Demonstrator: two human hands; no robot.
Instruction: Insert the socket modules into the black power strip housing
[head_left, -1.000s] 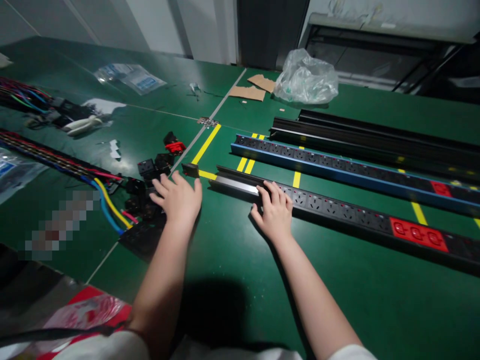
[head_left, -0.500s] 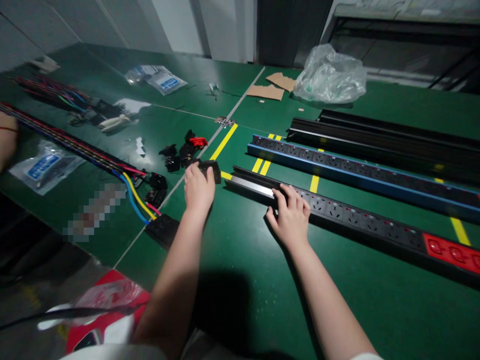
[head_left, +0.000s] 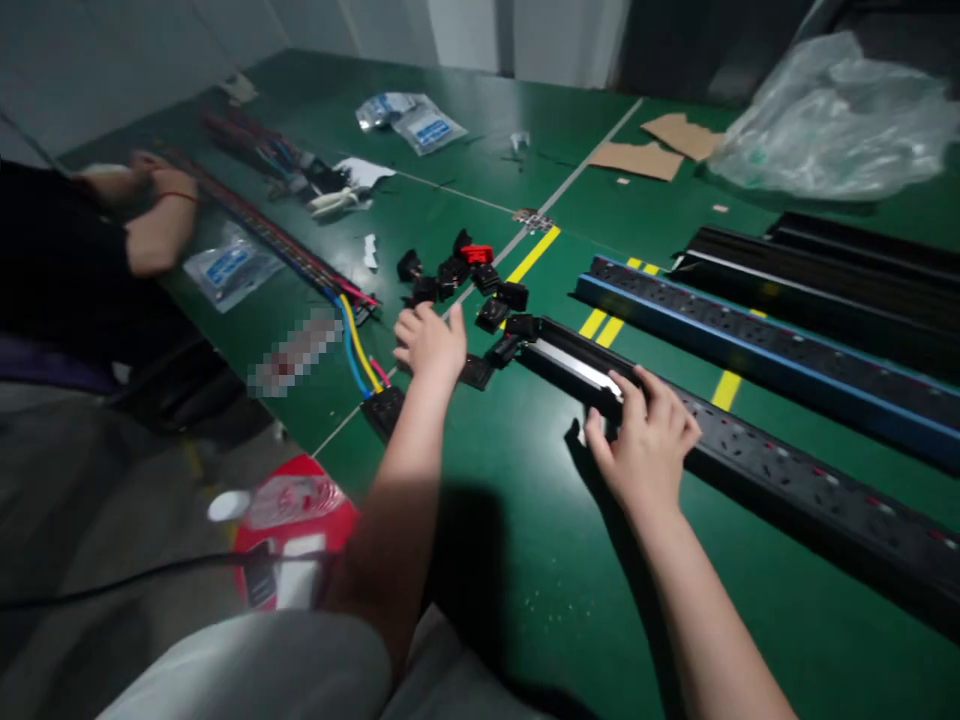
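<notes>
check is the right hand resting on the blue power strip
No, the right hand rests on the near black power strip, while the blue power strip lies untouched farther back on the green table.

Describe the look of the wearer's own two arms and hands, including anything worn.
Both forearms are bare, and the left hand and right hand wear no gloves. No ring, watch or band shows on either. A light, whitish sleeve covers the left upper arm at the frame's bottom edge. The right arm leaves the frame bare, so its sleeve is not visible.
</notes>
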